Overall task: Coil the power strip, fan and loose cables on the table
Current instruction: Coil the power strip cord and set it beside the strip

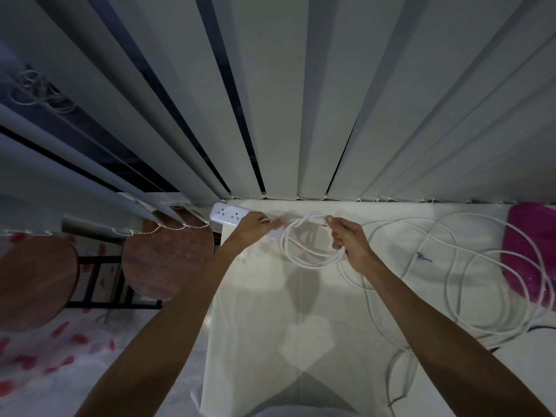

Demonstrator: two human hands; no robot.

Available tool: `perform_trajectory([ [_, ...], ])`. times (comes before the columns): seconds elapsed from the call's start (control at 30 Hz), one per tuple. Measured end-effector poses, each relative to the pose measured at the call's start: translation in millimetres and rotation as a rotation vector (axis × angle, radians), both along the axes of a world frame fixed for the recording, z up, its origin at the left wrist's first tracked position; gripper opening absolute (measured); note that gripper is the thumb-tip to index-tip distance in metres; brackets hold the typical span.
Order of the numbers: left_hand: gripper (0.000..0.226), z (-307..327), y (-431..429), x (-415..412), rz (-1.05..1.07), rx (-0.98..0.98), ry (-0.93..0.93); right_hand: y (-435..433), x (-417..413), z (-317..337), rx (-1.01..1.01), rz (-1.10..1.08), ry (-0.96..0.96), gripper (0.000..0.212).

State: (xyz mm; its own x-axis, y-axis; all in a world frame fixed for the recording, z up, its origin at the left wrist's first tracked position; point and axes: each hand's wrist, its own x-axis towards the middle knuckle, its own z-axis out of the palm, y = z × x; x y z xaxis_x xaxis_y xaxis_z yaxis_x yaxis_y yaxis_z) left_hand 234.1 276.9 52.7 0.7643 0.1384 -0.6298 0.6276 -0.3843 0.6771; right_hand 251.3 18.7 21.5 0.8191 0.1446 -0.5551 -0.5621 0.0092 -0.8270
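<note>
I am early in the job. My right hand [346, 236] is closed around a few finished loops of the white cable [304, 257], held just above the worktop [270, 326]. My left hand [255, 225] is blurred, so I think it pinches the cable beside the power strip [227, 214] at the far left edge. Most of the cable lies loose to my right, uncoiled, reaching a pink object [529, 251]; no fan is visible.
</note>
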Motion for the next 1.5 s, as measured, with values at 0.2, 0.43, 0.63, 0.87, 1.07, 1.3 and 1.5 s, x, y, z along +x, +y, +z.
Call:
perform_trajectory([
  [0.2,0.028,8.1,-17.0,0.0,0.956,-1.066,0.179,15.3,-4.2,-2.1,-0.191,0.014,-0.142,0.028],
  [0.43,0.024,7.2,-23.8,-7.8,1.152,-1.232,0.034,24.9,0.2,2.7,-0.355,0.147,-0.33,0.033],
  [0.63,0.028,2.7,-35.4,-2.3,1.261,-1.142,-0.159,40.1,-4.8,5.6,-0.188,0.075,-0.252,0.029],
  [0.87,0.034,-3.2,-34.0,-13.7,0.53,-0.433,-0.306,30.1,-1.8,6.6,-0.021,-0.094,-0.128,0.026],
  [1.07,0.038,-13.6,-28.5,-12.6,0.196,0.003,-0.488,29.1,-6.7,8.2,0.217,-0.132,0.026,0.027],
  [1.3,0.022,-24.5,-36.6,-15.7,0.115,-0.027,-0.586,29.1,-4.7,3.6,0.353,-0.211,0.127,0.027],
  [1.5,0.038,-27.9,-50.1,-22.2,-0.086,-0.099,-0.489,29.1,-8.5,-6.4,0.269,-0.463,0.197,0.029],
])
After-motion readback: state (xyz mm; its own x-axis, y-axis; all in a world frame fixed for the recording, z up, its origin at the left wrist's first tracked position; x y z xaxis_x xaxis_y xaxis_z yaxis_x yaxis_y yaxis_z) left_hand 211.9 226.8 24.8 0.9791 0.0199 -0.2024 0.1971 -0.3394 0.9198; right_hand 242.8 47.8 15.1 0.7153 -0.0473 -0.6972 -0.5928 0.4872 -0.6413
